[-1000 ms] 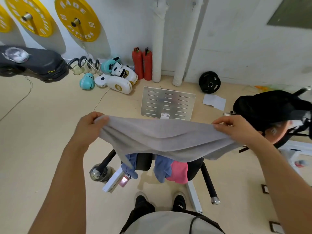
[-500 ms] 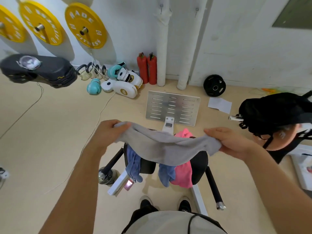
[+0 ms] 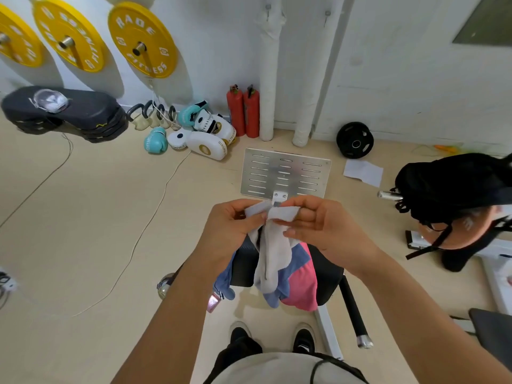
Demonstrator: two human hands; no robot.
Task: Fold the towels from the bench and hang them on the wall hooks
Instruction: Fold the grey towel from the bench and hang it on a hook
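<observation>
Grey towel (image 3: 273,250) pinched at its top corners, folded in half, hanging down over the middle of the worktop (image 3: 327,284). Left hand (image 3: 230,231) and right hand (image 3: 318,225) touching, fingers (image 3: 297,234) closed narrow on the matched corners. Below, a blue towel (image 3: 297,261) and a pink towel (image 3: 304,286) draped over the worktop's near edge, another blue piece (image 3: 224,284) drooping off its left edge. Two wall hooks (image 3: 267,9) high on the wall beyond, well apart from the hands. Likely risks: corners slipping out of line under so light a pinch, leaving a skewed fold; hanging tail brushing the blue towel and dragging it off the near edge.
</observation>
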